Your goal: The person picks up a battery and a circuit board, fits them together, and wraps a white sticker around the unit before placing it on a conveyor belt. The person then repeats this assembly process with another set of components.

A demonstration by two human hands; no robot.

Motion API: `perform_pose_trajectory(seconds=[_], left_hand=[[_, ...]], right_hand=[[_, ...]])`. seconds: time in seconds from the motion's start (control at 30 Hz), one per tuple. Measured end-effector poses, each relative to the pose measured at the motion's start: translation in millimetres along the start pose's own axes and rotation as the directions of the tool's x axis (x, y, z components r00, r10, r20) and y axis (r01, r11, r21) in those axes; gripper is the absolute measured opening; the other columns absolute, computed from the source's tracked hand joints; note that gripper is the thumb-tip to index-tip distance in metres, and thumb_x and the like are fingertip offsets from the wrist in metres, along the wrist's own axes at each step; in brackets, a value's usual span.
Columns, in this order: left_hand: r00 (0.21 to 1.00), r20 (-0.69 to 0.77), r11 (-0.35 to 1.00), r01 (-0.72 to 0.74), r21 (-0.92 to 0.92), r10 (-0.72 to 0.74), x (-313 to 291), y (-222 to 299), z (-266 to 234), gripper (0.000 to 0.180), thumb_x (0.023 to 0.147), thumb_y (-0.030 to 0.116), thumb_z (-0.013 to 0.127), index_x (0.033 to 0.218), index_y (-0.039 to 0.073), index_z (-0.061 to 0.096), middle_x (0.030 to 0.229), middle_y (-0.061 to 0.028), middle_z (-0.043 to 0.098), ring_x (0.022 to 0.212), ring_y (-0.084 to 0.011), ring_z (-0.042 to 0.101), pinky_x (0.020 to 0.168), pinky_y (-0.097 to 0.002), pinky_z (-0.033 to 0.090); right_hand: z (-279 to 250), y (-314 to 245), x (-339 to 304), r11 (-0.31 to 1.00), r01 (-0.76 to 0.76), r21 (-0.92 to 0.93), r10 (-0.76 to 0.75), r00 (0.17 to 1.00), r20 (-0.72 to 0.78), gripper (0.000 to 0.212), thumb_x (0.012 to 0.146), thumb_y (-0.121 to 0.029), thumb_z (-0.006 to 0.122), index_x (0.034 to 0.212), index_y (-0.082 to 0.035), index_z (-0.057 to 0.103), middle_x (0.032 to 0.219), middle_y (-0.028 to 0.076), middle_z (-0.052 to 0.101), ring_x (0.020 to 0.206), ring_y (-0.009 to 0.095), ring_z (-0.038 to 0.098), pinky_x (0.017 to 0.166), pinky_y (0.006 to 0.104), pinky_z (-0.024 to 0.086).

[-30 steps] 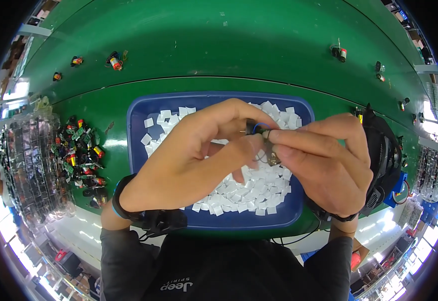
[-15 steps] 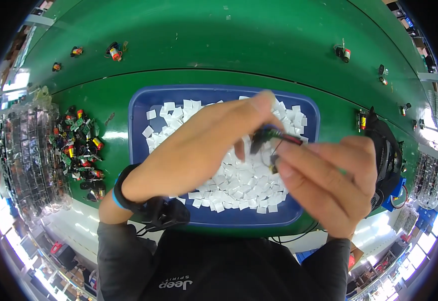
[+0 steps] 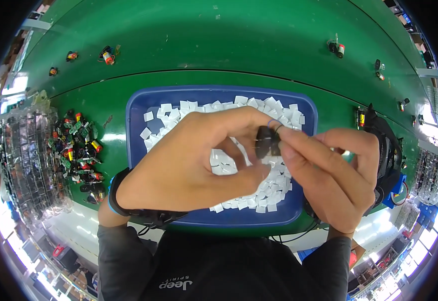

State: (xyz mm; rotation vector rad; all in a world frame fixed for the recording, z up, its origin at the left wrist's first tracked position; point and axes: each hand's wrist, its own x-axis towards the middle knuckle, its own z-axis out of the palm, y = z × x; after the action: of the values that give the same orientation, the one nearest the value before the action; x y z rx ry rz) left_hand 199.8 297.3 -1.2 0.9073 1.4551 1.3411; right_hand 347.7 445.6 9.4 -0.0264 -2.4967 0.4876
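Pinched in the right hand point(image 3: 333, 175): a part point(image 3: 265, 142); left hand point(image 3: 191, 163), at its nine o'clock, holds thumb and forefinger apart

bright light fills the scene, with windows point(image 3: 1, 215) blown out white near the rim. glare streaks the floor point(image 3: 86, 223) and the green table point(image 3: 204, 45), whose far half carries a broad soft shadow. straight edges bow into black corners; the small dark part point(image 3: 265, 143) looks blurred.
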Motion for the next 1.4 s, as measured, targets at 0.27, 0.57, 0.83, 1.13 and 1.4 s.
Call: perform_pose_trajectory(seconds=[0.27, 0.57, 0.83, 1.13, 1.4], left_hand=[[0.992, -0.111, 0.984, 0.043, -0.174, -0.063, 8, 8, -4, 0.036, 0.087, 0.000, 0.071, 0.121, -0.005, 0.060, 0.117, -0.0176, 0.067, 0.091, -0.0172, 0.068, 0.059, -0.0269, 0.060], [0.979, -0.156, 0.984, -0.148, -0.097, 0.132, 5, 9, 10, 0.036, 0.090, 0.001, 0.068, 0.123, -0.007, 0.056, 0.118, -0.0306, 0.063, 0.085, -0.0225, 0.070, 0.056, -0.0291, 0.061], [0.895, -0.163, 0.893, -0.368, 0.258, 0.415, 8, 4, 14, 0.037, 0.081, -0.006, 0.074, 0.117, -0.006, 0.064, 0.119, -0.0189, 0.068, 0.081, -0.0162, 0.067, 0.056, -0.0230, 0.059], [0.781, -0.076, 0.583, -0.394, 0.711, 0.620, 3, 10, 24, 0.041, 0.073, -0.005, 0.080, 0.112, -0.003, 0.067, 0.106, -0.0136, 0.072, 0.073, -0.0187, 0.064, 0.053, -0.0250, 0.051], [0.725, -0.029, 0.425, -0.370, 0.826, 0.688, 4, 7, 22, 0.037, 0.071, -0.008, 0.078, 0.106, -0.002, 0.068, 0.094, -0.0113, 0.071, 0.067, -0.0210, 0.062, 0.054, -0.0279, 0.048]], right_hand=[[-3, 12, 10, 0.999, 0.007, 0.048, -0.003, 0.996, -0.093, 0.028, 0.069, -0.011, 0.085, 0.094, -0.008, 0.073, 0.085, 0.005, 0.073, 0.084, 0.020, 0.060, 0.060, 0.0272, 0.045], [-9, 17, -4, 0.765, -0.288, 0.576, 0.236, 0.958, 0.165, 0.022, 0.077, -0.007, 0.081, 0.095, -0.001, 0.069, 0.081, 0.009, 0.069, 0.062, 0.015, 0.059, 0.054, 0.0257, 0.044], [1, 20, -6, 0.653, -0.288, 0.701, 0.303, 0.947, 0.107, 0.015, 0.087, -0.006, 0.073, 0.097, 0.004, 0.068, 0.073, 0.009, 0.066, 0.055, 0.011, 0.057, 0.050, 0.0239, 0.043], [7, 8, -11, 0.421, -0.384, 0.821, 0.404, 0.891, 0.210, 0.020, 0.100, -0.011, 0.058, 0.100, 0.006, 0.070, 0.067, 0.006, 0.064, 0.049, 0.006, 0.052, 0.043, 0.0197, 0.036], [9, 5, -9, 0.641, -0.436, 0.632, 0.346, 0.899, 0.268, 0.019, 0.095, -0.014, 0.066, 0.101, 0.003, 0.069, 0.065, 0.009, 0.061, 0.053, 0.017, 0.059, 0.048, 0.0287, 0.041]])
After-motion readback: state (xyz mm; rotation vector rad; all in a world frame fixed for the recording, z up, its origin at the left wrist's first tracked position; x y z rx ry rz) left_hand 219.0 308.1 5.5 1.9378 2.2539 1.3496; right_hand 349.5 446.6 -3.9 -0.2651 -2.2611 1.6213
